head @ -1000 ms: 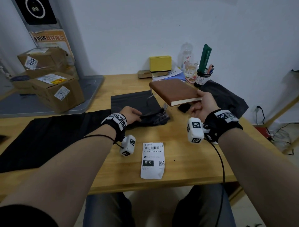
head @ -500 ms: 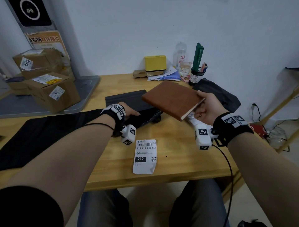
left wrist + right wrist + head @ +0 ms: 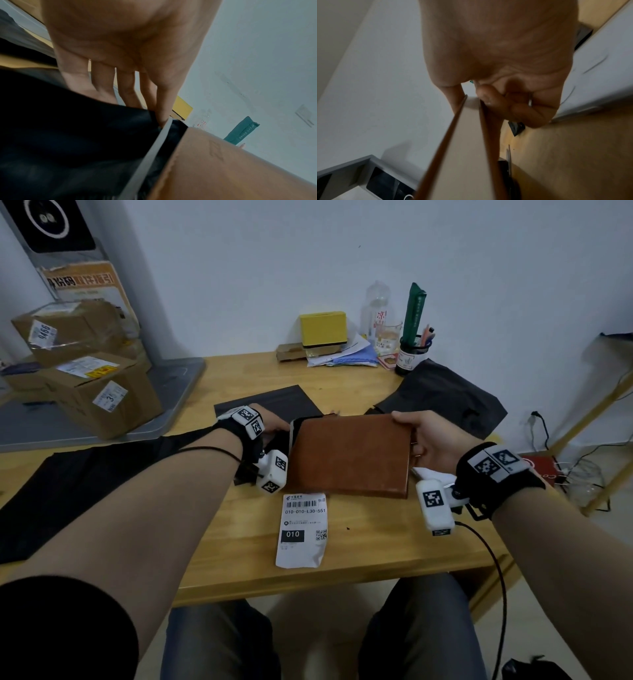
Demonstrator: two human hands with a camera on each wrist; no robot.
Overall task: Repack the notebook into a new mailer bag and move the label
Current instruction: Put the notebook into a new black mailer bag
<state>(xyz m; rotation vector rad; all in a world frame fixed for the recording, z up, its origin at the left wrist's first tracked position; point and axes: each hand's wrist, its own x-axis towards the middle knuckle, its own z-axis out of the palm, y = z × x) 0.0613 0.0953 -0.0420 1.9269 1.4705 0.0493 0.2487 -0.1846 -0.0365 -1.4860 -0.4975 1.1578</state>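
My right hand (image 3: 416, 436) grips the brown notebook (image 3: 349, 455) by its right edge, thumb on top, and holds it low over the table. Its left edge meets the mouth of a black mailer bag (image 3: 102, 477) that my left hand (image 3: 270, 422) holds open. The left wrist view shows my left fingers (image 3: 161, 108) pinching the bag's (image 3: 68, 142) white-lined lip, with the notebook cover (image 3: 231, 169) right at the opening. In the right wrist view my right fingers (image 3: 513, 108) clamp the notebook's page edge (image 3: 464, 155). The white shipping label (image 3: 301, 529) lies flat on the table, just in front of the notebook.
Another flat black bag (image 3: 270, 402) lies behind my left hand, and a crumpled black bag (image 3: 442, 398) sits at the back right. Cardboard parcels (image 3: 99, 392) stand on a grey tray at the left. A yellow box (image 3: 323, 332), papers and a pen cup (image 3: 411, 357) line the wall.
My right hand has brought the notebook down and to the left, from raised over the table to the bag's opening. My left hand has stayed on the bag mouth.
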